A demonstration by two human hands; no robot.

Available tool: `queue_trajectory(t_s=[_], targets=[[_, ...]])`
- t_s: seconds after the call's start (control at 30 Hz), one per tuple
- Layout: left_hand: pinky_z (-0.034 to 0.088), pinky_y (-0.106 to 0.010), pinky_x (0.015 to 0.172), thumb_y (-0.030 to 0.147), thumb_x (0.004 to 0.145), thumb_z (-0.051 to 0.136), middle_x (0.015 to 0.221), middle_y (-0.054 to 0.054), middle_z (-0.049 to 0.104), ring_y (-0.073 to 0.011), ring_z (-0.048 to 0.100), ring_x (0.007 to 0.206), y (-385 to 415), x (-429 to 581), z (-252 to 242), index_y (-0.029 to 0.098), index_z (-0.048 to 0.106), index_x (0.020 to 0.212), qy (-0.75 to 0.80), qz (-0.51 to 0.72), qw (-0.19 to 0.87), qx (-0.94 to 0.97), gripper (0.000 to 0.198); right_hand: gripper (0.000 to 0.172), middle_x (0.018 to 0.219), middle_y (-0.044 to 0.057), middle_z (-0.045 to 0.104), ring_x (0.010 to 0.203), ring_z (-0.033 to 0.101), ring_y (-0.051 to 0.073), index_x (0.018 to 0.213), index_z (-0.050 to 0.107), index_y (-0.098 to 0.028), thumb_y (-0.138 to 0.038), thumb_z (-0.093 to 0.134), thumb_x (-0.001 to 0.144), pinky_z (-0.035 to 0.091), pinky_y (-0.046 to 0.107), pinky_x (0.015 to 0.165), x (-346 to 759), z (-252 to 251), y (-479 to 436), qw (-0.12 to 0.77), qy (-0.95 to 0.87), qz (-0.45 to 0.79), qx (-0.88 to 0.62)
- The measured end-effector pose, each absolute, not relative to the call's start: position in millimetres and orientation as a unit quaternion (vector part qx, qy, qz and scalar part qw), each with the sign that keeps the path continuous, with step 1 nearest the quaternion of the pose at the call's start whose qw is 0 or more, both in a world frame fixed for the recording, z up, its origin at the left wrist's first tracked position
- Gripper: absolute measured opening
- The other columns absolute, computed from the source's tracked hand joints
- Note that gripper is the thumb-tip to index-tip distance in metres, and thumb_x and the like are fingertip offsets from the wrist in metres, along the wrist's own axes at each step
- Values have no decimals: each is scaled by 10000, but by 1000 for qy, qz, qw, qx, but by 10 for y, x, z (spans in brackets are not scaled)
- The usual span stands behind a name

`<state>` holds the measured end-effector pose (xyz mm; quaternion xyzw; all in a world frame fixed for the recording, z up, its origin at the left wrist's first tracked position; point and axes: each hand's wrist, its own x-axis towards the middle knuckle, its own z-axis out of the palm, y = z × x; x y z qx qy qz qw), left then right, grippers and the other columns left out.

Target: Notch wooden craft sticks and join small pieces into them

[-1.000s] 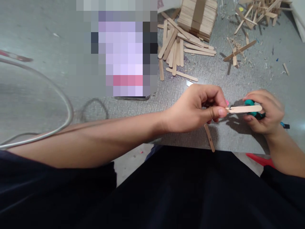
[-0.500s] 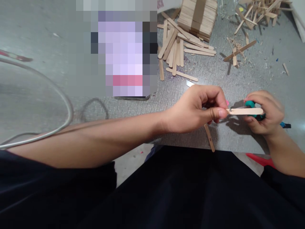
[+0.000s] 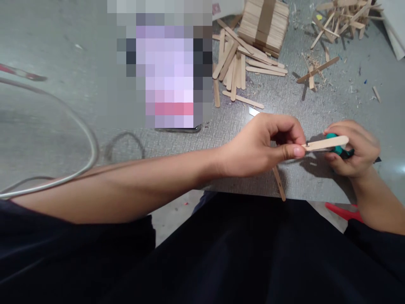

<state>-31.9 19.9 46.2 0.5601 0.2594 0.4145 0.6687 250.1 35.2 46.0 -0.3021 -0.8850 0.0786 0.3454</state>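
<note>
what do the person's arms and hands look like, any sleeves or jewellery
Both forearms are bare. Dark, near-black short sleeves cover the upper arms: the left sleeve and the right sleeve. No watch, ring or glove shows on the left hand or the right hand.

Loose sticks [image 3: 236,71] lie behind the left hand [image 3: 262,145] (bundle [image 3: 264,25] farther back).

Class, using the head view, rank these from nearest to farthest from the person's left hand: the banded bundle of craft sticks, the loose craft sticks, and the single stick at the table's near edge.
1. Single stick: just below the left hand, on the side nearest the person.
2. Loose craft sticks: scattered farther back, above the hand.
3. Banded bundle: farthest back, behind the loose sticks.
</note>
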Motion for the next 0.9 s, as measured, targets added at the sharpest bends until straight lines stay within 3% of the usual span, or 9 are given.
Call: queue_trajectory(t_s=[0.23, 0.5, 0.9], targets=[[584, -239, 546, 635, 798, 932, 710, 12, 649, -103, 656, 558, 188, -263, 439, 180, 615, 847, 281, 433, 716, 471, 557, 381, 960, 77, 783, 819, 756, 262, 1171, 746, -268, -586, 718, 962, 586, 406, 657, 2548, 431, 348, 323, -871, 64, -364], [604, -226, 563, 571, 802, 953, 729, 10, 686, -107, 682, 599, 170, -229, 422, 199, 619, 839, 370, 495, 630, 469, 502, 292, 975, 60, 783, 846, 751, 239, 1146, 767, -265, -476, 764, 945, 594, 392, 735, 2493, 439, 263, 331, -834, 137, -420], [536, -216, 539, 556, 800, 958, 692, -10, 710, -110, 671, 594, 182, -213, 336, 169, 674, 788, 359, 485, 605, 519, 481, 192, 959, 19, 778, 819, 714, 192, 1111, 768, -279, -378, 778, 946, 555, 361, 738, 2427, 499, 172, 316, -800, 208, -466]])
